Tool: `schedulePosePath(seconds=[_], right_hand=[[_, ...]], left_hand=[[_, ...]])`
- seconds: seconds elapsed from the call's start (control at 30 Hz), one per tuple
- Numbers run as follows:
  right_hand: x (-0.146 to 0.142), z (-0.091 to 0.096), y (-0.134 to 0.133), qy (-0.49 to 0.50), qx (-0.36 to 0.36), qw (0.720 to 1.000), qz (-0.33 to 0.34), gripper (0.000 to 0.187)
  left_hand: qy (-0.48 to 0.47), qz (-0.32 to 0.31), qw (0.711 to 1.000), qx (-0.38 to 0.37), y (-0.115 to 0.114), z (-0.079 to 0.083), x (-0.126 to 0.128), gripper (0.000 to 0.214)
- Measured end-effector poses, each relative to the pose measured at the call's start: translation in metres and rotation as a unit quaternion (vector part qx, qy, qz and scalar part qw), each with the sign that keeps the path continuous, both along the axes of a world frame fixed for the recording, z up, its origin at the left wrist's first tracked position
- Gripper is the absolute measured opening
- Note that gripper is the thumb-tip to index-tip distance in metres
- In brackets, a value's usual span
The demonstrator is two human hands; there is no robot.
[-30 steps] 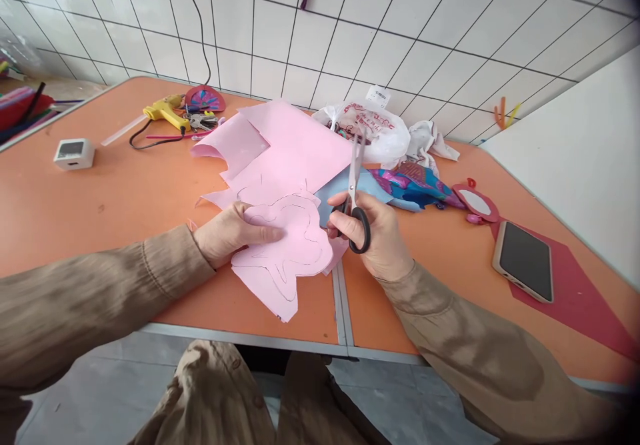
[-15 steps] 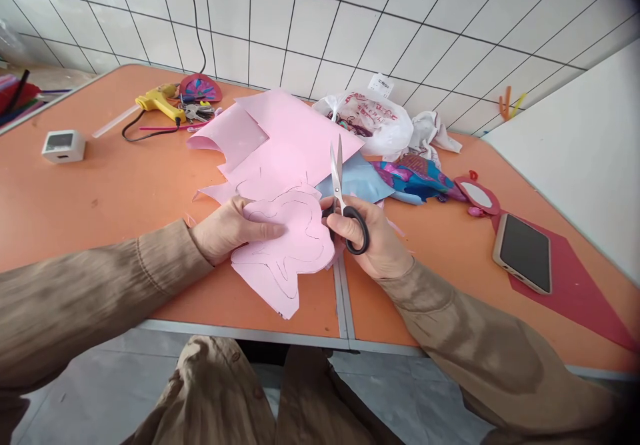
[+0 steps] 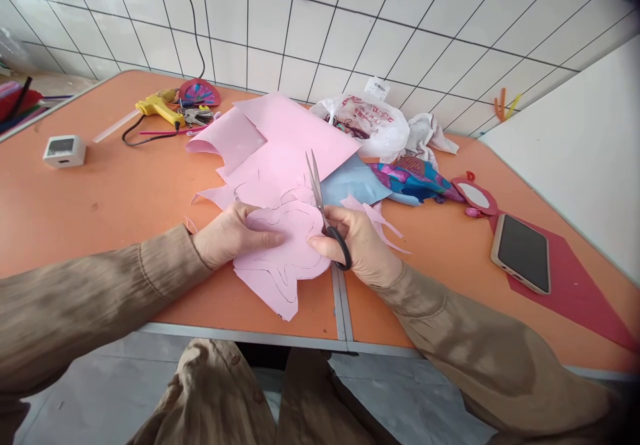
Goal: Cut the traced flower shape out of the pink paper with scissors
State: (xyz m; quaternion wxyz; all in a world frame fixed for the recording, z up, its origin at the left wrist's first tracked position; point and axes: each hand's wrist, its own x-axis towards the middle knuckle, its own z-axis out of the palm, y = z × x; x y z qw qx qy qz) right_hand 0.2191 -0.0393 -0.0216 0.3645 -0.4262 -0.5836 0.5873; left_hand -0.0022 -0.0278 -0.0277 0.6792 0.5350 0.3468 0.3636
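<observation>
My left hand (image 3: 227, 235) grips a pink paper piece (image 3: 283, 258) with a pencilled outline, fingers pinched along its left side near the table's front edge. My right hand (image 3: 357, 241) is closed on black-handled scissors (image 3: 325, 218); their blades point up and away, closed, over the top right edge of the pink piece. A thin pink offcut (image 3: 377, 221) lies just right of that hand. Larger pink sheets (image 3: 285, 141) lie behind, with a blue sheet (image 3: 353, 181) beside them.
On the orange table (image 3: 115, 191): a yellow glue gun (image 3: 157, 108) with keys at the back left, a small white box (image 3: 63, 150), a white plastic bag (image 3: 370, 125), colourful fabric (image 3: 415, 178), a phone (image 3: 521, 253) on red paper (image 3: 575, 291). A tiled wall stands behind.
My right hand has moved the scissors leftward over the pink piece, and the blades have come together. A thin pink strip has come off to the right. My left hand has stayed put.
</observation>
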Motion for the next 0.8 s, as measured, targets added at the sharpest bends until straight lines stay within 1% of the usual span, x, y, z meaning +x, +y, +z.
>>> schedulePosePath(seconds=[0.07, 0.13, 0.23, 0.3, 0.43, 0.57, 0.7, 0.8], right_hand=[[-0.0002, -0.0004, -0.0003, 0.009, -0.002, 1.000, -0.004, 0.036], [-0.0005, -0.0012, -0.0002, 0.018, -0.005, 1.000, -0.011, 0.037], [-0.0014, -0.0023, 0.0002, 0.039, -0.007, 0.999, -0.033, 0.039], [-0.0027, -0.0022, 0.0003, 0.053, -0.003, 0.997, -0.051, 0.038], [-0.0057, -0.0013, -0.0004, 0.059, 0.000, 0.996, -0.067, 0.038], [-0.0065, -0.0016, -0.0009, 0.070, 0.002, 0.996, -0.046, 0.036], [-0.0038, -0.0026, 0.0006, 0.074, 0.002, 0.997, -0.025, 0.031], [-0.0017, -0.0029, 0.0026, 0.066, 0.007, 0.998, -0.017, 0.030]], left_hand=[[-0.025, -0.006, 0.999, -0.024, -0.0006, 0.0034, 0.0001, 0.022], [-0.048, -0.006, 0.996, -0.070, -0.0006, 0.0057, -0.0004, 0.027], [-0.061, 0.002, 0.989, -0.133, 0.0004, 0.0065, -0.0019, 0.031], [-0.065, 0.004, 0.986, -0.153, 0.0010, 0.0064, -0.0023, 0.031], [-0.081, 0.009, 0.984, -0.156, 0.0006, 0.0075, -0.0001, 0.027], [-0.096, 0.015, 0.983, -0.156, 0.0001, 0.0083, 0.0016, 0.021], [-0.080, 0.021, 0.982, -0.167, 0.0023, 0.0062, -0.0010, 0.020], [-0.074, 0.015, 0.985, -0.153, 0.0041, 0.0044, -0.0028, 0.020]])
